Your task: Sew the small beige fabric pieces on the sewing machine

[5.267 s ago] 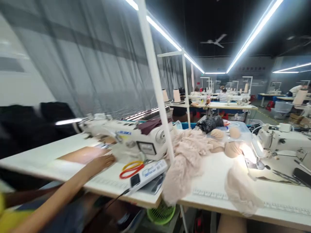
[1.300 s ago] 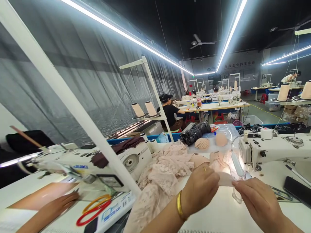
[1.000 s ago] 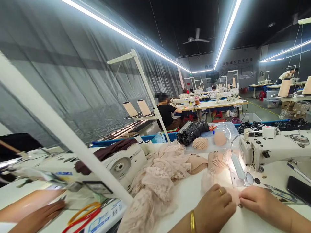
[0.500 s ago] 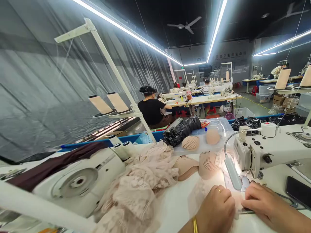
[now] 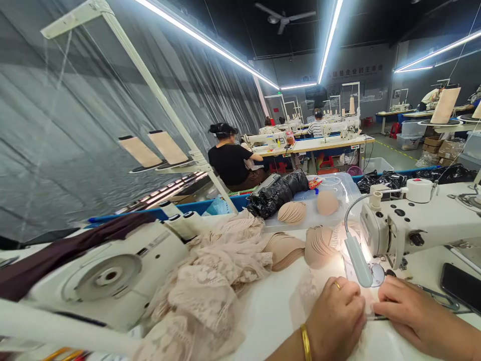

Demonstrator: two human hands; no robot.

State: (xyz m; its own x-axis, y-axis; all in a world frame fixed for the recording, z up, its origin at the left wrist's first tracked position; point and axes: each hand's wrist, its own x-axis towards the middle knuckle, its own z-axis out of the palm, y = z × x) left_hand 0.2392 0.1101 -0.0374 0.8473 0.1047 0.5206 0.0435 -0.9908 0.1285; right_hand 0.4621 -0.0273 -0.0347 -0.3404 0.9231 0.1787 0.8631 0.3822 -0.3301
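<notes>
My left hand [image 5: 337,313], with a ring and a gold bracelet, is closed on a pale pink lace piece [image 5: 307,291] on the white sewing table. Beside it my right hand [image 5: 408,308] has its fingers bent and pressed together at the same fabric, close below the sewing machine [image 5: 391,235]. What lies under the right fingertips is mostly hidden. A grey lamp [image 5: 357,261] on a bent neck lights the sewing spot between my hands. Stacked beige bra cups [image 5: 319,245] stand just beyond the left hand.
A heap of beige lace [image 5: 210,281] covers the table to the left, against a second machine [image 5: 112,276]. A phone [image 5: 462,286] lies at the right. Behind are a clear plastic lid [image 5: 338,215] with bra cups and a black plastic bundle [image 5: 278,193]. A person [image 5: 233,160] sits beyond.
The camera view has shifted slightly. Both hands stay by the sewing spot with nearly the same grip, and a round shiny part beside the lamp shows more clearly now.
</notes>
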